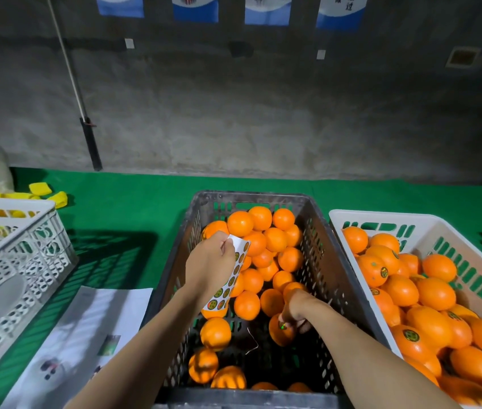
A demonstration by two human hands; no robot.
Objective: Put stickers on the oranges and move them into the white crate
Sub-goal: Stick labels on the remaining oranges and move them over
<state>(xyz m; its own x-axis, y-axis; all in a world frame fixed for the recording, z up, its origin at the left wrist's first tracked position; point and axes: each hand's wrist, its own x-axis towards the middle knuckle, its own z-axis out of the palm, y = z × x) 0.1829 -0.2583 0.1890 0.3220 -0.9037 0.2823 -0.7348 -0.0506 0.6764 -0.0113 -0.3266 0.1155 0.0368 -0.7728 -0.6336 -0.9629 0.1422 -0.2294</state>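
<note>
A black crate [319, 231] in the middle holds several unstickered oranges [275, 240]. Above it my left hand [210, 264] grips a white strip of round stickers [230, 278] that hangs down past my wrist. Lower in the crate, my right hand [294, 308] reaches down and its fingers press a green sticker onto an orange [282, 335]. The white crate [428, 224] at the right holds several oranges, some with green-and-gold stickers [410, 336] showing.
A green cloth [133, 208] covers the table. Another white crate [27, 255] stands at the left, with yellow foam pieces [56, 197] behind it. A printed paper sheet [86, 335] lies in front of it. A grey wall rises behind the table.
</note>
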